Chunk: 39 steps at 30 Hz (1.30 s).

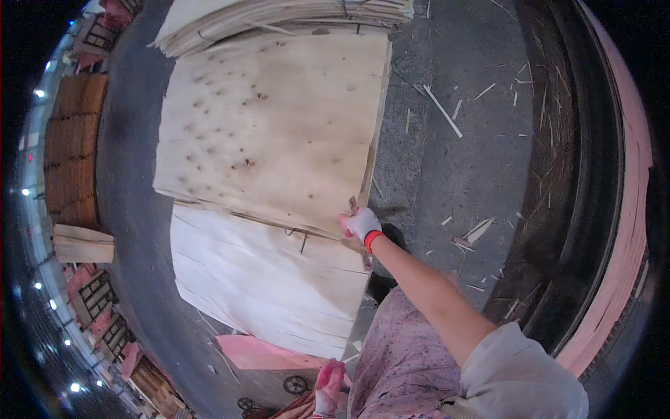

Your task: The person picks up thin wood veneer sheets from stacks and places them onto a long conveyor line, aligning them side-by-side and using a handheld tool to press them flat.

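My right hand [361,223], in a white and pink glove with a red band at the wrist, is at the near right corner of a pale, knotty wood veneer sheet [279,119]. Its fingers are closed; a small brownish-pink piece sticks up at them, too small to name. This sheet tops a stack and overlaps a whiter veneer sheet [258,272] nearer to me. My left hand [329,384], gloved in pink, is low by my apron, apart from the sheets. How far its fingers are bent is unclear.
More veneer sheets [279,21] are piled at the far end. Wood splinters [443,112] litter the grey floor on the right, beside a dark rail-like edge [600,174]. A pink sheet [272,353] and small wheels [295,384] lie near me. Brown stacks [73,140] stand at left.
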Motion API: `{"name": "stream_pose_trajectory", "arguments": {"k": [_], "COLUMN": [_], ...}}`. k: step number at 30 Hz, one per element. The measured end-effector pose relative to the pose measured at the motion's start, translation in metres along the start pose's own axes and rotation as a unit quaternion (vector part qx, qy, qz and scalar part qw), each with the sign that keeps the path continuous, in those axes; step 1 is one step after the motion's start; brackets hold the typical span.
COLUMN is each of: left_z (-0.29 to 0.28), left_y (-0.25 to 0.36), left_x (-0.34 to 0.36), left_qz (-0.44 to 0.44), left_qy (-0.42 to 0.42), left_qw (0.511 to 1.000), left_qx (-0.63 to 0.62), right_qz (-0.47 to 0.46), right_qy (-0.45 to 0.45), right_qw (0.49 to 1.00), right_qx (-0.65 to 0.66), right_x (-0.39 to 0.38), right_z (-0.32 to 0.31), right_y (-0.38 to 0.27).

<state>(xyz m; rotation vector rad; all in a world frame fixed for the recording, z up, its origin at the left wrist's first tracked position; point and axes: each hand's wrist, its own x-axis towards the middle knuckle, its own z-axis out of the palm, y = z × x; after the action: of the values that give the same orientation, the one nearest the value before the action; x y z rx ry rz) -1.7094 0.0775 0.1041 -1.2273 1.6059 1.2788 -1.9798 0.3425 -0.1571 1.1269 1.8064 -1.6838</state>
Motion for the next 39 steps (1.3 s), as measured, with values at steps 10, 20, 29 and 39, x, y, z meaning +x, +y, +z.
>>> {"name": "stream_pose_trajectory", "arguments": {"k": [10,20,29,39], "left_z": [-0.052,-0.113,-0.058,-0.062], "left_y": [-0.034,0.029,0.105,0.144], "left_x": [0.078,0.151,0.122,0.183], "left_qz": [0.101,0.196,0.203,0.232], "left_qy": [-0.086,-0.125,-0.357,-0.258], "left_qw": [0.987,0.944,0.826,0.937], "left_qx": [0.088,-0.236,-0.386,0.035], "right_qz": [-0.013,0.023,0.140,0.061], "right_qy": [-0.071,-0.124,0.070,0.135], "right_qw": [0.949,0.948,0.945,0.934], "right_qx": [0.306,0.293,0.289,0.324], "right_x": [-0.077,-0.320,-0.583,-0.628], "right_z": [-0.017,-0.057,-0.216,-0.245], "right_y": [-0.045,0.029,0.096,0.186]}}
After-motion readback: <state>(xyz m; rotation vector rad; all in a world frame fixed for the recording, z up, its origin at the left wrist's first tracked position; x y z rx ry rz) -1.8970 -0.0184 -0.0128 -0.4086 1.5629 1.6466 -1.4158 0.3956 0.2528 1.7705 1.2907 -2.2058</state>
